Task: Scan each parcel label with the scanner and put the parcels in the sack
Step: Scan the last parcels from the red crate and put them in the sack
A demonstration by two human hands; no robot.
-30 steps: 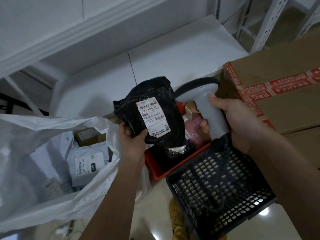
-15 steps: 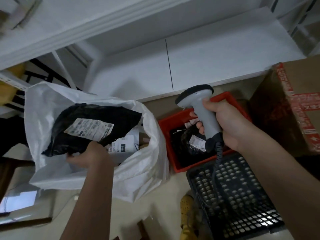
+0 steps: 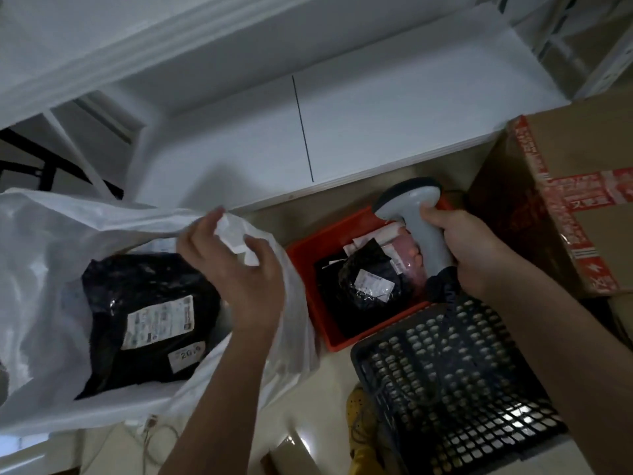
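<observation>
One white sack holds one black parcel, label up. The left hand hovers at its rim, fingers loosely spread, holding nothing. One red bin holds another black parcel. The right hand grips the scanner above it. One black basket sits nearest.

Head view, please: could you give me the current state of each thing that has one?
White sack: open, mouth wide.
Black parcel: inside the sack, label up.
Left hand: at the sack's rim, empty.
Scanner: gripped by the right hand.
Red bin: holds more parcels.
Black basket: nothing visible inside.
</observation>
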